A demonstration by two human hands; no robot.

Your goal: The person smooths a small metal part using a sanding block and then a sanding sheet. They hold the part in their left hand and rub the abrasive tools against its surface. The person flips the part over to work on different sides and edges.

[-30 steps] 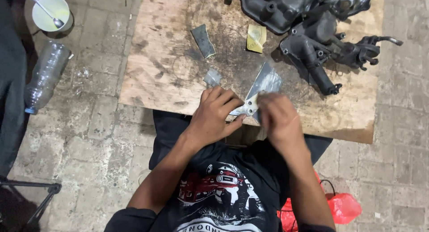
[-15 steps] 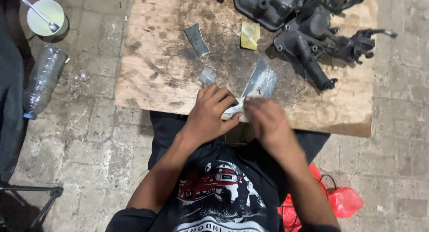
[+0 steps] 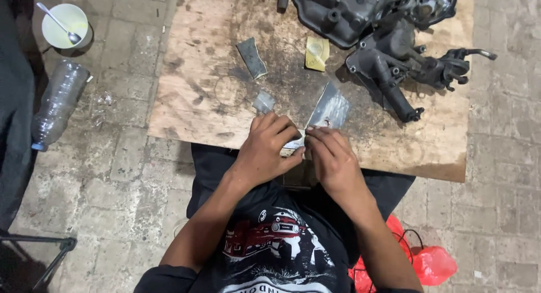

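Your left hand (image 3: pixel 269 149) and right hand (image 3: pixel 332 157) both pinch a small clear plastic packet (image 3: pixel 328 109) at the near edge of the stained plywood board (image 3: pixel 197 95), which lies on a grey brick-paved floor (image 3: pixel 112 180). Dark engine castings (image 3: pixel 389 50) crowd the board's far right corner, while a crushed plastic bottle (image 3: pixel 56 104) lies off to the left, with a cup with a spoon (image 3: pixel 66 27) beyond it.

Small clear crinkled plastic bag (image 3: pixel 328 109) stands tilted at the near edge of the stained plywood board (image 3: pixel 197 90), its lower end pinched.
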